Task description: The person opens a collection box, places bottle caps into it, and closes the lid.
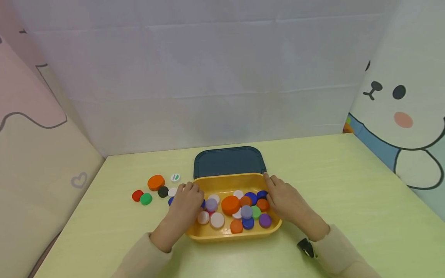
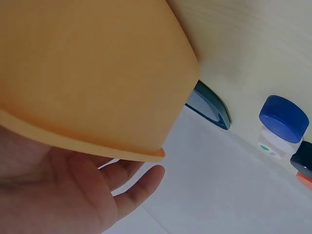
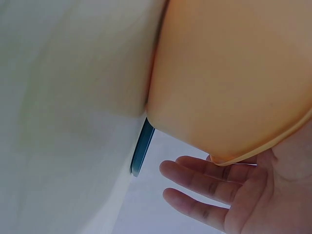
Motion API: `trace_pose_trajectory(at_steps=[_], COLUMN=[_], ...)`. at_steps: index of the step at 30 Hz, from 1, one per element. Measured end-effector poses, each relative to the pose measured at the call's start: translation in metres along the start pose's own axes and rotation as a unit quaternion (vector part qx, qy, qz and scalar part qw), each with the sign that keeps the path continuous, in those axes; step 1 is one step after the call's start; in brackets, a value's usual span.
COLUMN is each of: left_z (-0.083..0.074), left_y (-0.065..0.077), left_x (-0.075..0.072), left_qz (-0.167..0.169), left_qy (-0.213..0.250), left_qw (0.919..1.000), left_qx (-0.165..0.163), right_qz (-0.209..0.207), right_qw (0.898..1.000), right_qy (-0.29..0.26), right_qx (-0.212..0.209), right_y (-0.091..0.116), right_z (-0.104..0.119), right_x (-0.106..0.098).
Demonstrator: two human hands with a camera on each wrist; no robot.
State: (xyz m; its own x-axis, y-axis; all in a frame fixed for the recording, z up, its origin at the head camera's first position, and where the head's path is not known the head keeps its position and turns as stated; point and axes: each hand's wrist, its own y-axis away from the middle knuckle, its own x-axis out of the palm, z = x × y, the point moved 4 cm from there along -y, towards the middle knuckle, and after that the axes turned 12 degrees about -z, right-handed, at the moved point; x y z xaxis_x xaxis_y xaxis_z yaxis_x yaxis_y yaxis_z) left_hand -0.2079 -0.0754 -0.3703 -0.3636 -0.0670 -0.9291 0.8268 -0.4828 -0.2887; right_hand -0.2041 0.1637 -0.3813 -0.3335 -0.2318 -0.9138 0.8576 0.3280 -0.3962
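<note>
A yellow plastic tub (image 1: pixel 240 234) stands on the table with many coloured bottle caps inside, among them a large orange cap (image 1: pixel 231 205) and a purple cap (image 1: pixel 265 220). My left hand (image 1: pixel 185 202) lies over the tub's left rim, its fingers loosely bent. On the opposite rim rests my right hand (image 1: pixel 286 200), fingers pointing away toward the back corner. Both wrist views show the rim across the palm, with relaxed left fingers (image 2: pixel 139 187) and right fingers (image 3: pixel 200 183) reaching past the tub's end. Neither thumb shows in those wrist views.
Behind the tub lies a dark blue lid (image 1: pixel 229 162). Left of it are several loose caps, including an orange cap (image 1: pixel 156 182), a green cap (image 1: pixel 146 199), a red cap (image 1: pixel 137 195) and a black cap (image 1: pixel 163 191). A black device (image 1: pixel 305 247) is at the right wrist.
</note>
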Motion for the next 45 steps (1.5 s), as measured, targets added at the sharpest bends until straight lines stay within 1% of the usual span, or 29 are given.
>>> trace_pose_trajectory(at_steps=[5, 9, 14, 18, 21, 23, 27, 31, 34, 36, 40, 45], left_z=[-0.003, -0.004, -0.003, 0.001, 0.006, 0.011, 0.025, 0.040, 0.050, 0.056, 0.066, 0.074], left_y=[0.000, 0.000, 0.001, 0.002, 0.004, 0.005, 0.007, 0.011, 0.012, 0.013, 0.018, 0.022], left_x=[0.003, 0.003, 0.002, -0.002, -0.010, -0.016, -0.028, -0.033, -0.031, -0.027, -0.017, -0.006], left_qz=[-0.014, -0.007, 0.011, 0.010, -0.005, -0.021, -0.057, -0.094, -0.106, -0.104, -0.088, -0.067], left_qy=[-0.015, -0.011, 0.013, 0.055, 0.087, 0.097, 0.100, 0.100, 0.102, 0.101, 0.094, 0.080], left_qw=[0.9997, 0.9999, 0.9999, 0.9984, 0.9958, 0.9944, 0.9919, 0.9881, 0.9858, 0.9851, 0.9849, 0.9861], left_qx=[0.011, 0.010, 0.001, -0.014, -0.028, -0.036, -0.053, -0.069, -0.082, -0.092, -0.115, -0.129], right_qz=[-0.001, -0.001, -0.002, 0.002, 0.004, 0.004, 0.002, -0.002, -0.004, -0.005, -0.005, -0.002], right_qw=[1.000, 1.000, 1.000, 1.000, 1.000, 1.000, 1.000, 1.000, 1.000, 1.000, 1.000, 1.000], right_qy=[-0.004, -0.006, -0.006, -0.004, -0.003, -0.003, 0.000, 0.002, 0.003, 0.004, 0.002, -0.001], right_qx=[0.002, 0.001, -0.001, -0.002, 0.000, 0.000, -0.001, -0.004, -0.004, -0.005, -0.007, -0.004], right_y=[0.000, 0.000, 0.000, 0.000, 0.000, 0.000, 0.000, 0.000, 0.000, 0.000, 0.000, 0.001], right_z=[0.000, 0.000, -0.001, 0.000, 0.000, 0.000, -0.001, -0.001, -0.001, -0.002, -0.002, -0.002], right_x=[-0.001, -0.001, 0.000, 0.000, 0.000, -0.001, 0.000, 0.000, 0.000, 0.000, 0.001, 0.002])
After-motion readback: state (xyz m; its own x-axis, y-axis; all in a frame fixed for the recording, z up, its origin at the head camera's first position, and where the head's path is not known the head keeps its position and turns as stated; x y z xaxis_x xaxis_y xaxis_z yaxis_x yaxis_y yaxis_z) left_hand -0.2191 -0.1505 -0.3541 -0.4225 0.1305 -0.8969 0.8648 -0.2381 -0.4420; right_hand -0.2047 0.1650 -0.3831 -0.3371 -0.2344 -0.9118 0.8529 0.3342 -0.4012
